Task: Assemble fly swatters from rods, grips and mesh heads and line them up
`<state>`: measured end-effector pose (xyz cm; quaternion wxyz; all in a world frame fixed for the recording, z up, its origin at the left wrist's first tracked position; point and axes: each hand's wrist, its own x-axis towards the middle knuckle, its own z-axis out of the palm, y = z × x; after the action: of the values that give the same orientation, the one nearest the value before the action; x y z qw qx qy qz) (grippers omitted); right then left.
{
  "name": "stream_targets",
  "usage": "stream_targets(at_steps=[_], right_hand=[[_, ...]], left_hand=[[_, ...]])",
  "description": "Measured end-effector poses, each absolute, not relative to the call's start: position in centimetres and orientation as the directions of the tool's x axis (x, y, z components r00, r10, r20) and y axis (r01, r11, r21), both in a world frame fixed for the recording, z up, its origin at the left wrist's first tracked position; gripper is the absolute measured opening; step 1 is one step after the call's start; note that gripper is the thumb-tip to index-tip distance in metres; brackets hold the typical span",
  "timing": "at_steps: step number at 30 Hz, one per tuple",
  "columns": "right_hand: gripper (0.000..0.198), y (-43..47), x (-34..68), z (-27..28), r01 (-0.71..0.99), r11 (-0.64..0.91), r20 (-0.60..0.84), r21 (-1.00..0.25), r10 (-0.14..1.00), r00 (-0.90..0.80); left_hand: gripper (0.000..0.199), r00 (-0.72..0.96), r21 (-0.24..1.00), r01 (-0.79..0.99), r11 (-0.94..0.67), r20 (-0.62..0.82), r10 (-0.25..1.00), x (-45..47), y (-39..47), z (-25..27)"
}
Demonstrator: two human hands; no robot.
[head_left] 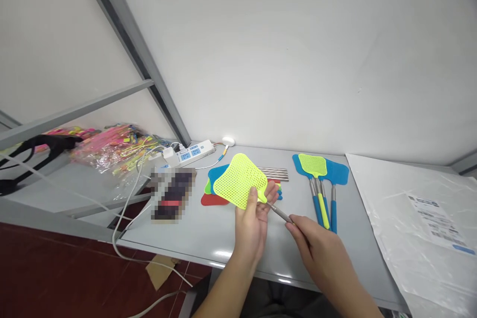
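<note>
A yellow-green fly swatter (240,181) with a perforated head is held over the table between both my hands. My left hand (253,213) supports the base of its head, thumb pressed on top and fingers behind it. My right hand (316,243) is wrapped round the grey metal shaft (279,212); the handle end is hidden in the fist. Behind the swatter lie loose blue (216,176) and red (214,199) swatter heads and several metal rods (276,174), partly covered. To the right rest several whole fly swatters (322,194), blue and yellow-green.
A power strip (196,153) with plugs and white cables stands at the back left, near a blurred-out flat object (173,196). Bagged colourful items (119,149) lie beyond the metal frame (137,49). A white labelled package (417,223) covers the right side.
</note>
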<state>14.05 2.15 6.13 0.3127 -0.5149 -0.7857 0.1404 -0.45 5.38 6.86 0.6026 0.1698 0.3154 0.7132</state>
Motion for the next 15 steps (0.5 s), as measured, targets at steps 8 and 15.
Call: stream_targets(at_steps=[8, 15], right_hand=[[0.037, 2.2, 13.4, 8.2, 0.389, 0.075, -0.064, -0.918, 0.941, -0.332], [0.039, 2.8, 12.7, 8.8, 0.171, -0.215, -0.27, -0.961, 0.859, -0.435]], left_hand=[[0.035, -0.188, 0.684, -0.721, -0.11, -0.039, 0.981, -0.5, 4.7, 7.4], [0.031, -0.067, 0.767, -0.641, -0.024, -0.025, 0.997, -1.0, 4.3, 7.6]])
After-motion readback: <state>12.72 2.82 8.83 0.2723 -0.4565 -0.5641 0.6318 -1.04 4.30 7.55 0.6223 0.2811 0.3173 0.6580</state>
